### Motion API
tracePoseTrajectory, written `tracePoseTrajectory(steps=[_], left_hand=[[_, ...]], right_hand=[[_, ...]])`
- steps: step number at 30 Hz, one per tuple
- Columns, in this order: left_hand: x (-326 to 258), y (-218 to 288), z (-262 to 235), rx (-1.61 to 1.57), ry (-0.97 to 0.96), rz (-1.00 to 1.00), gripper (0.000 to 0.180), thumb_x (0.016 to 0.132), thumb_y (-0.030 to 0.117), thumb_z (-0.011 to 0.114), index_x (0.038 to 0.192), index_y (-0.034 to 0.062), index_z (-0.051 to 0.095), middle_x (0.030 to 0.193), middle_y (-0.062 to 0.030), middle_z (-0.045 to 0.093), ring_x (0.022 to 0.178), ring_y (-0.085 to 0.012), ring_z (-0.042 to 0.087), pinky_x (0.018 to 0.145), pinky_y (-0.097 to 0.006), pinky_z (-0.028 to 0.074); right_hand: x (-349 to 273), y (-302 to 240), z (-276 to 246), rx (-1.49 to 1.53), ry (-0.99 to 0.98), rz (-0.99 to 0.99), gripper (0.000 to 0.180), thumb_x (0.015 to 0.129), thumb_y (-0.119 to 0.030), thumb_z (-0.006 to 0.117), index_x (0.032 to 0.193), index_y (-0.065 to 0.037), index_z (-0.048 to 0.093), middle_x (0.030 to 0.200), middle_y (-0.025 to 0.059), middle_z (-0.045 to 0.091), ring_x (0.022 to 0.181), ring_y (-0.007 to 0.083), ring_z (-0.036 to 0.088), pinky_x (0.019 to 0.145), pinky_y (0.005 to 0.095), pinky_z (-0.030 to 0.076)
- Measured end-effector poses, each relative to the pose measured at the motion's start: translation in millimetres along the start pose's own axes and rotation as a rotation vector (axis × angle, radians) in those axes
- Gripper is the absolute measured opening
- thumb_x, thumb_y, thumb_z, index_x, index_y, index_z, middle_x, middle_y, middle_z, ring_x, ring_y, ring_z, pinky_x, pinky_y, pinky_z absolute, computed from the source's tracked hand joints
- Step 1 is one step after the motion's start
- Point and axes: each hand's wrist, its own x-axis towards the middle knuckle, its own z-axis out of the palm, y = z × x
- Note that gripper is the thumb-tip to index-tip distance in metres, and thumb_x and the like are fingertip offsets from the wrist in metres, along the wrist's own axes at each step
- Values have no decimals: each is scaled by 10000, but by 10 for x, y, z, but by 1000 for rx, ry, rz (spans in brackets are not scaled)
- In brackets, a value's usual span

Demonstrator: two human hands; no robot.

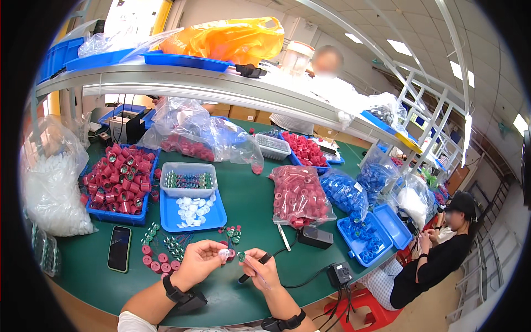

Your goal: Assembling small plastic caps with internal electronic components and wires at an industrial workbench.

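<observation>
**Two hands meet over a small white cap at the near edge of the green worktop**

The left hand (200,260) is closed, its fingertips pinching a small round white cap (224,254). The right hand (261,270) is wrapped around a black pen-shaped tool (254,267) with a cord running off at 3 o'clock; between its fingertips sits a small green disc (241,256), just beside the cap. Both wrists wear black bands.

At 12 o'clock from the hands, a cluster of small wired green parts (230,232) lies on the worktop (249,193). At 10 o'clock, loose red caps (156,260) and more green wired pieces (174,245) are scattered. Further out at 9 o'clock lies a black phone (119,248).

Beyond, at 11 o'clock, a flat blue tray (168,218) carries white caps (193,210), and a clear plastic box (188,180) of green parts rests on its far end. A blue bin (117,217) heaped with red caps stands at 10 o'clock, with a bag of white pieces (52,182) at its 9 o'clock.

At 1 o'clock from the hands lies a bag of red caps (298,196), with a black power adapter (315,237) nearer. At 3 o'clock sits a small black control box (339,273), and past it a blue tray of blue caps (365,238). A seated person in black (437,260) works at the worktop's end.
</observation>
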Motion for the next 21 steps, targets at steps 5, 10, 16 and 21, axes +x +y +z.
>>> tracePoseTrajectory(steps=[5, 10, 16, 21], left_hand=[[22, -10, 16, -10, 16, 48, 169, 826, 22, 620, 979, -39, 585, 864, -85, 652, 747, -85, 609, 611, -195, 478], [-28, -27, 18, -3, 8, 43, 190, 823, 2, 614, 1004, -45, 579, 898, -78, 646, 771, -83, 605, 670, -204, 490], [-126, -70, -15, -14, -13, 17, 241, 821, -9, 612, 1053, -54, 564, 962, -89, 642, 840, -94, 612, 746, -217, 502], [-30, -24, 77, -18, -41, 76, 238, 809, -5, 610, 1045, -21, 586, 848, -60, 644, 673, -68, 581, 576, -195, 469]], right_hand=[[41, 28, -4, -2, 2, 17, 86, 859, -33, 560, 916, 27, 584, 755, 132, 630, 472, 62, 397, 463, 207, 320], [-15, 10, 32, 2, 9, 15, 75, 845, -22, 575, 897, 28, 595, 744, 100, 626, 485, 45, 421, 456, 187, 325], [-124, 32, 28, -42, 18, 10, 81, 852, -32, 570, 910, 24, 584, 739, 127, 619, 484, 67, 404, 466, 204, 313], [-82, 41, -7, -55, 75, 22, 82, 846, -50, 588, 900, 11, 588, 727, 87, 611, 487, 53, 407, 461, 196, 315]])
